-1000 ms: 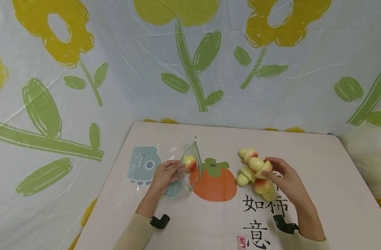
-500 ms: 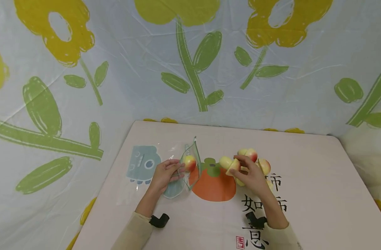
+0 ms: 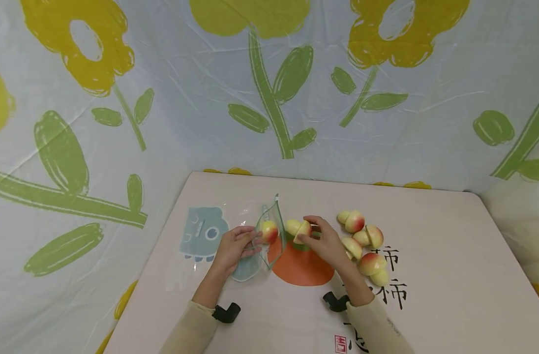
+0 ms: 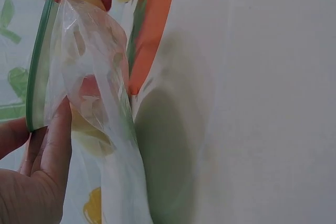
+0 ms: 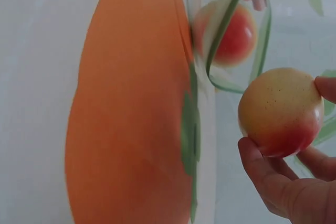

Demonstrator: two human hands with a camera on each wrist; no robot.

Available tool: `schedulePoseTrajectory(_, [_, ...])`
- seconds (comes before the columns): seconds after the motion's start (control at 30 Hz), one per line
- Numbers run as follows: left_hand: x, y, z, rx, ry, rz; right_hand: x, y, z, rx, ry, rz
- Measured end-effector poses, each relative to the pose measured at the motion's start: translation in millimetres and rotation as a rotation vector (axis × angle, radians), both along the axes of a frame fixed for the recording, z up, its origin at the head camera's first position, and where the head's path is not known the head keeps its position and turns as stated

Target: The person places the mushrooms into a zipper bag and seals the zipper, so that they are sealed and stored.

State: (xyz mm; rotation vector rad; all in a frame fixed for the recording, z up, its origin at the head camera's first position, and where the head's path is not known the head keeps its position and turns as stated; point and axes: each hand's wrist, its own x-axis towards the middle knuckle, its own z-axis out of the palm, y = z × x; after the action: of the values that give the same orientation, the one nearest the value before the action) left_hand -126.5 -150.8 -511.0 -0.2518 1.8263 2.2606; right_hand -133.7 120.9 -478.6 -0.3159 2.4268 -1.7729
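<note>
A clear zip bag [image 4: 105, 72] with a green zip edge [image 3: 276, 209] stands with its mouth held apart toward the right. My left hand [image 3: 234, 246] grips it near the mouth, thumb and fingers around the edge. Inside the bag lies a toy mushroom [image 3: 269, 232], its red and yellow cap [image 5: 239, 35] facing the mouth. My right hand [image 3: 329, 241] pinches a second toy mushroom [image 3: 298, 230] by the cap, stem pointing left, just outside the mouth. In the right wrist view that cap [image 5: 283, 111] sits between thumb and fingers; its stem is hidden.
Several more toy mushrooms [image 3: 373, 265] lie in a loose group to the right of my right hand. Underneath is a pale table mat [image 3: 451, 246] printed with an orange persimmon and black characters. A flower-printed cloth [image 3: 198, 123] hangs behind the table.
My right hand has lifted one mushroom out of the group on the right and carried it left to the bag's mouth. The left hand and the bag hold still.
</note>
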Motion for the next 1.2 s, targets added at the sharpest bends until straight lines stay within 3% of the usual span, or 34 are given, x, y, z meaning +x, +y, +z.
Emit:
schedulePoseTrajectory(0.1, [-0.5,0.0,-0.8,0.0,0.001,0.001,-2.4,-8.3,3.9,0.014,-0.019,-0.004])
schedulePoseTrajectory(0.3, [-0.7,0.0,-0.7,-0.005,-0.004,0.002,-21.9,-17.0,-29.7,0.029,0.012,-0.014])
schedulePoseTrajectory(0.63, [-1.4,0.5,0.5,-0.007,-0.001,-0.002,-27.5,-34.4,-31.2,0.055,0.015,-0.043])
schedulePoseTrajectory(0.93, [-0.9,0.6,3.6,-0.005,-0.012,0.007,-27.4,-42.7,-27.9,0.036,0.045,0.016])
schedulePoseTrajectory(1.2, [-0.5,-0.8,3.4,-0.025,-0.005,0.01,-25.9,-49.2,-34.4,0.118,0.085,0.02])
